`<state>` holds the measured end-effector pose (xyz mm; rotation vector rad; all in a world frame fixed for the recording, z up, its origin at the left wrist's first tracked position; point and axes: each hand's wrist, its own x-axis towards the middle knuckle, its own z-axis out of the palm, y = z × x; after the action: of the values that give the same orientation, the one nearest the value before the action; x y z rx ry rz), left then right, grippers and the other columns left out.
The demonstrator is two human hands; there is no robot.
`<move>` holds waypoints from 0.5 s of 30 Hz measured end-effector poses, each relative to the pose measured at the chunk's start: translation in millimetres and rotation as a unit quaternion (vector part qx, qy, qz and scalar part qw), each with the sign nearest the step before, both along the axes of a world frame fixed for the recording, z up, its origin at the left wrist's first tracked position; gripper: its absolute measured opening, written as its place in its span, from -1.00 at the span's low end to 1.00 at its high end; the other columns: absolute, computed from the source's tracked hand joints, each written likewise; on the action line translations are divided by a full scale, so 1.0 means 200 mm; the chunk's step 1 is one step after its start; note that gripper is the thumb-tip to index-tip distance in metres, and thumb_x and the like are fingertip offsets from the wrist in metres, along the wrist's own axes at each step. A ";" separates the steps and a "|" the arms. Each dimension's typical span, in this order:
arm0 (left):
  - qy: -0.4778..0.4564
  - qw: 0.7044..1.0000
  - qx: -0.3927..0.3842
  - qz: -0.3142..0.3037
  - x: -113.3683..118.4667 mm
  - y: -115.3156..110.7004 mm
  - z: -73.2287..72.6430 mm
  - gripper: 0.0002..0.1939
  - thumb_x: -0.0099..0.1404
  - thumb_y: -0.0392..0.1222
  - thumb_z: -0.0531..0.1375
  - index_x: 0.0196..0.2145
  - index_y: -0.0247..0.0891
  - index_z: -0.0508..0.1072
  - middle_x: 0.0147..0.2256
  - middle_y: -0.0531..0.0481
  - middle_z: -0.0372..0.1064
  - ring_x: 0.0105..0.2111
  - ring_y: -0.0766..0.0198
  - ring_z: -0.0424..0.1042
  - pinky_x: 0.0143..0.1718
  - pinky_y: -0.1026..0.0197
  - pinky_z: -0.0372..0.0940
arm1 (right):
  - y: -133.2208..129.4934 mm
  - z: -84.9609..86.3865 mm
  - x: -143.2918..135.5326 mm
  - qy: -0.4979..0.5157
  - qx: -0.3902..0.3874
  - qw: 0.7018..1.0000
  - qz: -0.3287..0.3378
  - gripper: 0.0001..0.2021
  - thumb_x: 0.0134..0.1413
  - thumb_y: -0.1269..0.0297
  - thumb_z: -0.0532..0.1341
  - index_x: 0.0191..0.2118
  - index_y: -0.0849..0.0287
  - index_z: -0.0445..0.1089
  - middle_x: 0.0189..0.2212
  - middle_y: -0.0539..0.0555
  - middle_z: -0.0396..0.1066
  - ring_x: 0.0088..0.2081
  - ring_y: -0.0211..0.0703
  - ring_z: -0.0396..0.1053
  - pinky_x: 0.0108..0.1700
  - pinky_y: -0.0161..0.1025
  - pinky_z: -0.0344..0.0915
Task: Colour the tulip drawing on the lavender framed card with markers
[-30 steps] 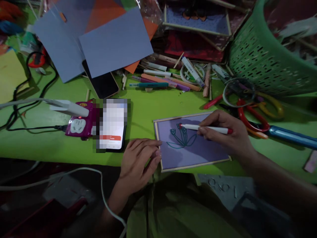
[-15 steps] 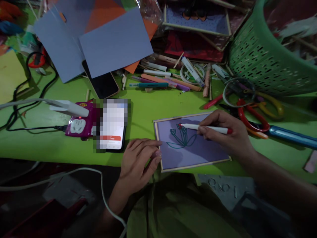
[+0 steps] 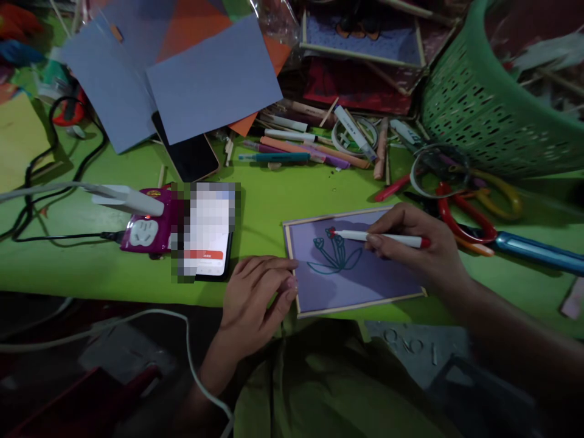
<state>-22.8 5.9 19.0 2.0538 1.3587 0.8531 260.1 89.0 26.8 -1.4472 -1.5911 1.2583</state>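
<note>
My right hand [image 3: 415, 243] grips a white marker [image 3: 378, 237] with a red end cap. Its red tip touches the top flower of a green line drawing [image 3: 338, 258] on a purple card [image 3: 365, 286] edged with thin pale sticks. Some red shows at that flower. At the card's left edge rests my left hand [image 3: 262, 292], its fingers bent and loosely apart, with nothing in it; the fingertips lie against the stick border.
Left of the card are a lit phone [image 3: 207, 243] and a magenta power strip [image 3: 146, 231]. Behind lie pens [image 3: 283, 156], a dark phone [image 3: 194, 155] and purple sheets [image 3: 214, 79]. Red-handled pliers [image 3: 460, 213] and a green basket [image 3: 493, 103] are at the right.
The marker's tip has shifted very slightly down and right on the top flower, with my right hand moving a little. My left hand and the card stay put.
</note>
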 end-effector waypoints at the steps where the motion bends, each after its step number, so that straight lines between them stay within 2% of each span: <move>1: -0.001 1.000 0.000 0.000 0.00 0.00 0.00 -0.94 0.55 -0.23 0.14 -0.12 -0.12 0.42 -0.01 0.02 0.63 -0.02 0.18 0.56 0.04 0.03 0.34 | 0.00 0.00 0.00 0.000 0.000 1.000 0.001 -0.69 0.08 -0.09 0.49 -0.39 -0.03 0.47 -0.49 -0.01 0.51 -0.50 -0.15 0.34 -0.47 -0.17 0.23; 15: -0.005 1.000 0.002 0.002 0.00 0.00 0.00 -0.93 0.52 -0.23 0.15 -0.13 -0.11 0.43 -0.03 0.02 0.64 -0.03 0.17 0.57 0.05 0.02 0.37 | 0.00 0.01 0.00 -0.004 0.010 1.000 0.004 -0.64 0.08 -0.16 0.48 -0.41 -0.04 0.46 -0.49 0.00 0.49 -0.50 -0.15 0.33 -0.47 -0.15 0.23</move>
<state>-23.1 6.4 18.6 2.0482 1.3573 0.8662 259.4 89.0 28.2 -1.4361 -1.6113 1.2406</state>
